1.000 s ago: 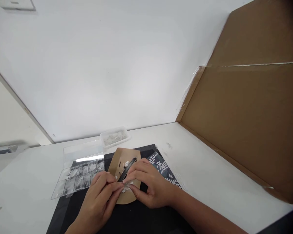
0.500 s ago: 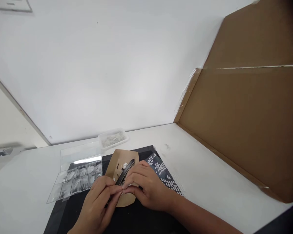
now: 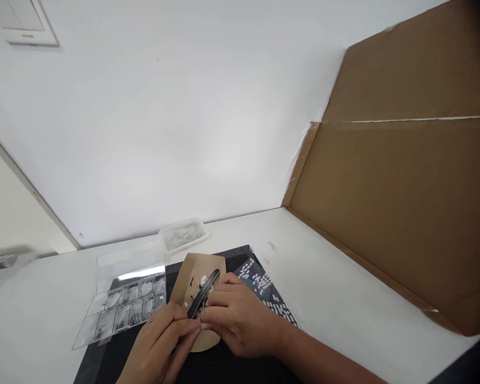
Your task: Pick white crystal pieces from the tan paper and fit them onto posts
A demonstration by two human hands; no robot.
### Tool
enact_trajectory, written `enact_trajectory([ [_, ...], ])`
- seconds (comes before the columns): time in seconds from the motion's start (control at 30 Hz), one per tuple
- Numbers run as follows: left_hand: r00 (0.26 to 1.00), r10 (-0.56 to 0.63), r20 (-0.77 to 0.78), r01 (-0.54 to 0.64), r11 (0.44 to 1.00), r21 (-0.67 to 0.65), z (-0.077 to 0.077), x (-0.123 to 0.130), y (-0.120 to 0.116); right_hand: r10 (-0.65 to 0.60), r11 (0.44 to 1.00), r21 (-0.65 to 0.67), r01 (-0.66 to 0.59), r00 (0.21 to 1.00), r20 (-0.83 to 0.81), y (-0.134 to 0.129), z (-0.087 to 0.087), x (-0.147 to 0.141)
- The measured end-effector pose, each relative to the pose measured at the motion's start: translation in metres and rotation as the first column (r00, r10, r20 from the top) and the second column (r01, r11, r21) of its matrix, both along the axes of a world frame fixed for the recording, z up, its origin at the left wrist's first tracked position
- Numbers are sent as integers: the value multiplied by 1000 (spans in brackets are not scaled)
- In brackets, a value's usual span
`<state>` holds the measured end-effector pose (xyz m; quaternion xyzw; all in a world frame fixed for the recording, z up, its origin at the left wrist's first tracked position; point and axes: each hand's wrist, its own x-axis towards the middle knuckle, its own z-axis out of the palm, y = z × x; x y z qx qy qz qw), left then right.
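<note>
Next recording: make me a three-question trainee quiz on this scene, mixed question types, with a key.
1. True or false: the clear compartment box is open.
2. What lies across the brown tray?
A) a spoon
B) a slim black tool
C) a pair of scissors
3. Which of the person's hands is nearer the dark sheet with white marks?

Key: 1. True. 2. B. 3. The right hand.
</note>
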<state>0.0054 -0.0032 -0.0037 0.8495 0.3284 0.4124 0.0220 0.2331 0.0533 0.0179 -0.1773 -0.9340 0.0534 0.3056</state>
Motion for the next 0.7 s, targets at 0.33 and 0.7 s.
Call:
enact_trajectory([
  [0.33,980,-42,193,85,971,-223,9,8,-5,99,992,-69,-105,991,-85,-6,0,-3],
  [0.7,933,-49,357,206,885,-417,-6,9,-10,101,984,-134,-122,983,-153,-11,2,-4],
])
